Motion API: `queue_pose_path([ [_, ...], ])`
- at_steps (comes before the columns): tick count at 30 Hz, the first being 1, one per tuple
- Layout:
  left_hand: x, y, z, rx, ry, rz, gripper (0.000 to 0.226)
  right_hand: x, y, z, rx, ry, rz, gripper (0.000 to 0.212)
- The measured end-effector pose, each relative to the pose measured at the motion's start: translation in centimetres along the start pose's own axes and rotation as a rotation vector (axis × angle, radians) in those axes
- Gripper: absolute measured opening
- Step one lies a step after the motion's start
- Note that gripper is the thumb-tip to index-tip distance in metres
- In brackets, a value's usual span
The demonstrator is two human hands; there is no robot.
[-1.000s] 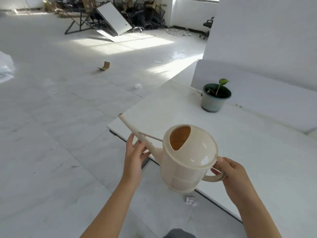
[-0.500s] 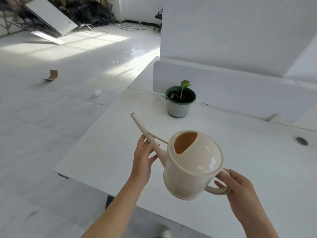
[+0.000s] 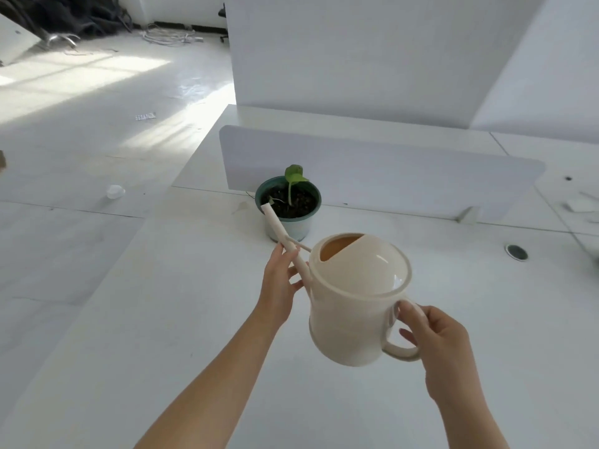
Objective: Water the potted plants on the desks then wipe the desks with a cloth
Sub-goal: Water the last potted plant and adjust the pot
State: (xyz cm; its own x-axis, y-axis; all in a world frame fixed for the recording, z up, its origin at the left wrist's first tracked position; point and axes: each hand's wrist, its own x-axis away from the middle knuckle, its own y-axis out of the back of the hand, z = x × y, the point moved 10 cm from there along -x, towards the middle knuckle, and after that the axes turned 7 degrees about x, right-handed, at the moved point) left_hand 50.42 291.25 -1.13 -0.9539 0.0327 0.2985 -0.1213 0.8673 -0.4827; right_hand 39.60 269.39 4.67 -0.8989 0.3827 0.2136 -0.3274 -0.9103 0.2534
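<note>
Fingers (image 3: 289,254) of the left hand (image 3: 278,286) pinch lightly around the spout (image 3: 281,230), whose tip sits level with the near rim of the pot (image 3: 288,207) at the back of the tabletop (image 3: 162,319). To the right, the can (image 3: 353,299) hangs tilted, its handle (image 3: 402,346) wrapped by the curled right hand (image 3: 434,335). No water shows yet. Risk: the tip looks barely over the soil, so tipping now could run water down the pot onto the tabletop; a sudden tilt could flatten the seedling (image 3: 293,179) or splash soil out.
</note>
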Motion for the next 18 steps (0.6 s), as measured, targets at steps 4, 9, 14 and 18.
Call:
queue_pose_path([
  [4,-2.3,-0.8,-0.7,-0.026,0.020,0.039,0.012,-0.8,-0.7,1.3,0.067,0.005,-0.062,0.022],
  [9,-4.7,-0.5,-1.2,-0.013,0.059,0.035,0.013,-2.1,-2.1,2.6,0.120,0.003,-0.104,0.025],
  [14,-6.1,0.4,-0.6,0.005,0.106,0.013,0.014,-3.0,-2.8,3.4,0.181,0.010,-0.131,0.027],
  [18,-6.5,0.6,0.1,0.022,0.127,0.011,0.014,-3.2,-3.3,3.9,0.247,0.037,-0.111,0.026],
])
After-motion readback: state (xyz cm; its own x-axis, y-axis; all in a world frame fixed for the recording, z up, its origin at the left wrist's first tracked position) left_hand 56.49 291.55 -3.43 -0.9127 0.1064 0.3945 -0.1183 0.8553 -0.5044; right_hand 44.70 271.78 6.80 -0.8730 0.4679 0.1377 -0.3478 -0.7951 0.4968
